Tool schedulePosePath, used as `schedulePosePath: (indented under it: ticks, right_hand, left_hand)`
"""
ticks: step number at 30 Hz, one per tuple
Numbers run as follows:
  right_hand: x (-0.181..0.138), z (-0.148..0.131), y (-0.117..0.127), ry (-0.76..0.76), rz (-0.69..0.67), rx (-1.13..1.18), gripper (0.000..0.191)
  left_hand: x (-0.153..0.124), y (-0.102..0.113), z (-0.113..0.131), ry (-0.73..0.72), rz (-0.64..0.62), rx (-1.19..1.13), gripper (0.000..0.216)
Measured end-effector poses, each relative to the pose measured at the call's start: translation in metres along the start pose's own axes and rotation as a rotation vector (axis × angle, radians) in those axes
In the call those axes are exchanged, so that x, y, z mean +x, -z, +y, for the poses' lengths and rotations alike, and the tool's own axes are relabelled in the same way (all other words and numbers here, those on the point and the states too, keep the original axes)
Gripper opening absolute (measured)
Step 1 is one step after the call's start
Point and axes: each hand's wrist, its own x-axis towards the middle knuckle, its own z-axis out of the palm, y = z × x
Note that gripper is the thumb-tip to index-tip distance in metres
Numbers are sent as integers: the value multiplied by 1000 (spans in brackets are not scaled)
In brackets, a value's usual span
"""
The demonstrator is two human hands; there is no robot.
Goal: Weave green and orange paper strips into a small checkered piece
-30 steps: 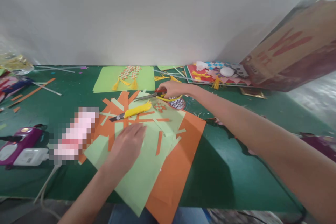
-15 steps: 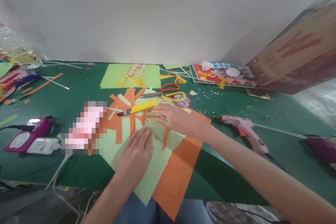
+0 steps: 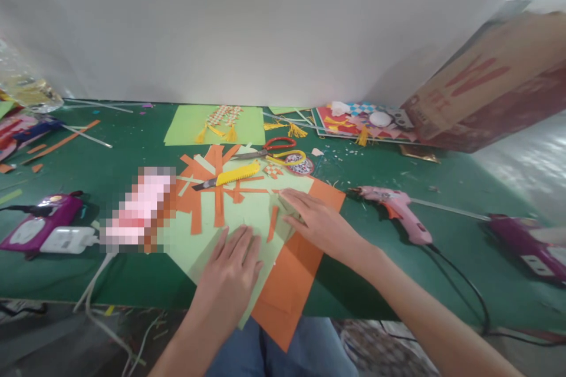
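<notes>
My left hand (image 3: 232, 271) lies flat with fingers spread on a light green sheet of paper (image 3: 259, 227). My right hand (image 3: 322, 227) has its fingers stretched out low over the sheet's right side, thumb apart, with a shadow below. Its fingertips are near the end of a thin orange paper strip (image 3: 252, 191); whether they touch it I cannot tell. Between the hands is a short orange strip (image 3: 272, 224). Beyond them lie a yellow utility knife (image 3: 239, 173), a small woven orange-and-white piece (image 3: 273, 171) and scissors (image 3: 283, 157). An orange sheet (image 3: 287, 288) sticks out under the green one.
On the right rests a pink glue gun (image 3: 402, 206) with a cord. A blurred-out rectangular item (image 3: 141, 206) and a purple power strip (image 3: 48, 224) are at left. Woven pieces with yellow tassels (image 3: 230, 133) lie at the back. A brown paper bag (image 3: 486, 88) stands back right.
My right hand has drawn back to the right across the paper, uncovering the woven piece and more of the orange strips. My left hand stays flat on the sheet. The view has shifted slightly.
</notes>
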Motion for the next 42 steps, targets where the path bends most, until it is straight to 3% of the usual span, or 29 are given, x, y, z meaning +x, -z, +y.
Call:
schedulePosePath:
  ticks: [5, 8, 17, 23, 27, 31, 36, 42]
  right_hand:
    - [-17, 0, 1, -124, 137, 100, 41]
    - [-25, -5, -3, -109, 141, 86, 41]
    - [-44, -40, -7, 137, 92, 167, 38]
    - [2, -22, 15, -51, 159, 157, 39]
    - [50, -16, 10, 107, -61, -10, 46]
    - [68, -16, -4, 136, -127, -53, 46]
    - [45, -10, -1, 103, -92, -80, 44]
    - [-5, -5, 2, 9, 90, -113, 39]
  left_hand:
    - [22, -9, 4, 7, -147, -58, 38]
    - [27, -14, 6, -9, -216, -72, 41]
    - [21, -9, 2, -22, -98, 1, 43]
    - [31, -10, 0, -86, -192, -91, 43]
    - [24, -11, 1, -79, -121, -112, 41]
    - [10, -5, 1, -56, -44, -89, 41]
    - [-3, 0, 1, -33, 8, -81, 34]
    - [4, 2, -4, 10, 43, -85, 33]
